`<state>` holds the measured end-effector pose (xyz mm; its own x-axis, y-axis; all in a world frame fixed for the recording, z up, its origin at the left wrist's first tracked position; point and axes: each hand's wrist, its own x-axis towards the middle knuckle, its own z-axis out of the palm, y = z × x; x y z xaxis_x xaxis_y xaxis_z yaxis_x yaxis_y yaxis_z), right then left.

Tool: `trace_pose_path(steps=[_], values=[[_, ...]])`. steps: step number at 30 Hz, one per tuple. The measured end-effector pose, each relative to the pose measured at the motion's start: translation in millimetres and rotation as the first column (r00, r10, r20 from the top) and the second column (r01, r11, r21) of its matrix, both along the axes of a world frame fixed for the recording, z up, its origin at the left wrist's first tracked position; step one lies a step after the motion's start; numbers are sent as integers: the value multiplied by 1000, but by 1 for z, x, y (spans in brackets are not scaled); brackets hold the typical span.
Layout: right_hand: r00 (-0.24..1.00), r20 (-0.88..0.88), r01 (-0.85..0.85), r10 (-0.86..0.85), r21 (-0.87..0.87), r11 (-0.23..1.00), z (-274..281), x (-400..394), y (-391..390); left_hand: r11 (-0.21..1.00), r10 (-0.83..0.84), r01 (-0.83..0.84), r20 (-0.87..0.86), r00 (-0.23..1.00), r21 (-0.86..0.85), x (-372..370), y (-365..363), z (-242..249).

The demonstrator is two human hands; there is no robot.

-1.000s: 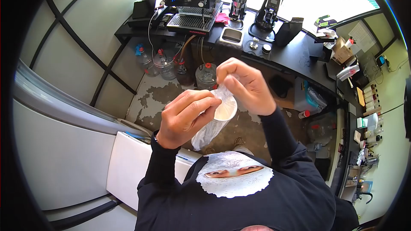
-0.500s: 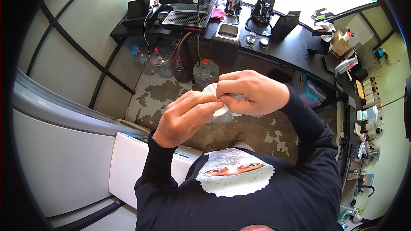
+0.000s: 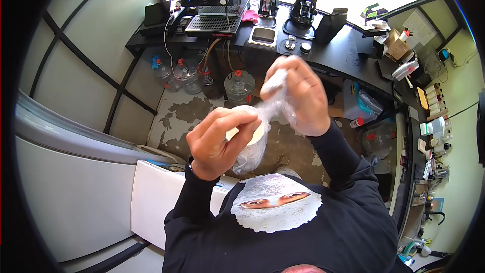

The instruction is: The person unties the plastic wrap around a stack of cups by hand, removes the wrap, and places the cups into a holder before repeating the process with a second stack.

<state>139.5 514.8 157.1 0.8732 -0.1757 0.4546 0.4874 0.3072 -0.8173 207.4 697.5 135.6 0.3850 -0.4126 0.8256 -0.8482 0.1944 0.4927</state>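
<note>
A clear plastic bag (image 3: 251, 157) hangs between my hands, over the floor in front of my chest. Something pale and round shows inside it, too covered to name. My left hand (image 3: 214, 141) pinches the bag's gathered neck between thumb and fingers. Higher and to the right, my right hand (image 3: 301, 96) is curled round the bag's stretched, twisted top end. That hand is somewhat smeared by motion, and its thumb is partly hidden by the plastic.
Ahead is a black counter (image 3: 348, 60) with an espresso machine (image 3: 214, 12), two grinders (image 3: 269, 0) and a knock box (image 3: 263, 36). Large water bottles (image 3: 239, 88) stand beneath. A white open drawer or door (image 3: 156, 197) is at left, shelves with small bottles (image 3: 435, 101) at right.
My right hand has moved up and away from the left, drawing the bag's top end out. More of the bag now shows below my left hand.
</note>
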Motion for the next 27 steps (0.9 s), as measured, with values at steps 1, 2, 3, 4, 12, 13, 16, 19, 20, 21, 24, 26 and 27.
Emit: trace_pose_path(steps=[1, 2, 3, 4, 12, 13, 16, 19, 20, 21, 24, 26, 27], values=[[999, -11, 37, -37, 78, 996, 8, -1, 1, 1000, -2, 2, 2, 1000, -3, -1, -1, -3], [999, 36, 42, -41, -48, 998, 5, 2, -2, 1000, 7, -9, -124, 992, -11, -2, -1, -5], [998, 38, 46, -44, -51, 998, 5, 1, -2, 1000, 14, -19, -247, 969, -18, -4, -2, -6], [997, 46, 74, -69, -114, 991, 7, 1, 2, 998, -56, 44, -288, 956, -47, -3, -7, -4], [978, 38, 210, -207, -227, 951, 28, 2, -2, 971, -118, 144, -141, 983, 192, 2, -10, -19], [977, 24, 214, -214, -220, 952, 30, 4, -6, 969, -125, 151, -142, 982, 194, 4, -13, -16], [951, 197, 255, -237, -69, 965, 19, 9, -27, 987, -41, 70, -194, 980, 144, 3, -20, -3], [874, 370, 471, -314, -492, 732, -15, -15, -50, 979, -41, 73, -166, 985, 191, 2, -20, 4], [901, 364, 419, -238, -577, 701, -30, -22, -54, 992, -73, 89, -166, 983, 90, 3, -28, -4], [924, 343, 365, -170, -656, 661, -45, -29, -53, 994, -111, 111, -168, 980, -8, 3, -38, -13], [966, 62, 231, -251, -643, 730, -99, -51, -32, 984, -171, 145, -310, 935, -105, -8, -58, -24], [953, -24, 236, -300, -559, 795, -135, -62, -17, 881, -470, 421, -496, 730, -214, 2, -60, -34], [937, -62, 253, -345, -560, 789, -156, -66, -12, 767, -634, 509, -583, 508, -392, 6, -67, -34]])
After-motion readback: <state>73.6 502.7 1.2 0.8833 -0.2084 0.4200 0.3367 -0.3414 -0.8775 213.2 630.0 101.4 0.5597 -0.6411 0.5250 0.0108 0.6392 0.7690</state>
